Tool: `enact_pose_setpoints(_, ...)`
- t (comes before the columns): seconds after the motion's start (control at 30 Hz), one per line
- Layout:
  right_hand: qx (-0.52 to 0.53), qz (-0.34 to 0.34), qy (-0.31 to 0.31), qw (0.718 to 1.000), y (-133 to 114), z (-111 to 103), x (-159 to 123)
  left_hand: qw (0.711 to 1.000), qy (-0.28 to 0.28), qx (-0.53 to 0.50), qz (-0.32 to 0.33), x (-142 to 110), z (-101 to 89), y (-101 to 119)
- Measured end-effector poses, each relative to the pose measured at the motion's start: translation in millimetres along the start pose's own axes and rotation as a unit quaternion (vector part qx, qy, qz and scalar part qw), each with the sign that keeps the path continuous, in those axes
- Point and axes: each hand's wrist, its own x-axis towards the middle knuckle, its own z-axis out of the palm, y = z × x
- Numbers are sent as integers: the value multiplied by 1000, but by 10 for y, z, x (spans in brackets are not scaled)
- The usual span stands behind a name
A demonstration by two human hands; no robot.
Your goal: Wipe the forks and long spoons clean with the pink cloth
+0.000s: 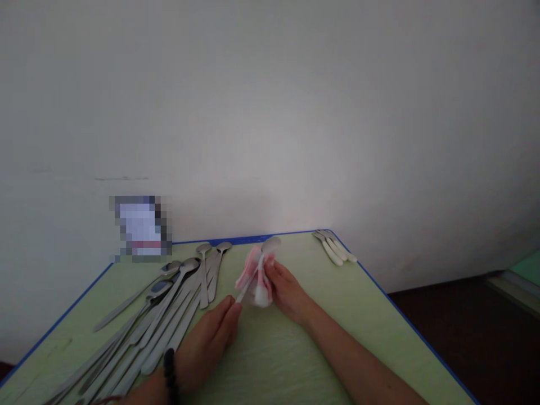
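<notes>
My left hand (217, 326), with a dark beaded bracelet on its wrist, is closed round the handle end of a metal spoon (271, 244). The spoon points up and away, its bowl at the far end. My right hand (287, 287) grips a pink and white cloth (262, 292), which is folded about the upper part of the spoon's handle, just below the bowl. To the left of my left hand lies a pile of long metal spoons (169, 298) and other flat-handled cutlery, partly hidden behind my left forearm.
Several forks with white handles (335, 247) lie at the far right corner of the green table (379, 343), which has a blue edge. A blurred-out, screen-like device (141, 225) leans by the wall (270, 112) at the back left. Dark floor (459, 320) shows to the right.
</notes>
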Motion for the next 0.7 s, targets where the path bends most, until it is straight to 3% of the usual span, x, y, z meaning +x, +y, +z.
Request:
enact_pose_setpoints(0.13,1,-9,23,1000,10,8,-4,994,-29,103,17,-19,18,48)
enact_pose_setpoints(0.3,42,-7,52,998,6,12,9,995,-75,67,11,-9,-6,76)
enact_pose_setpoints(0.7,80,14,35,996,-31,-1,12,999,-29,-19,-10,3,-31,61)
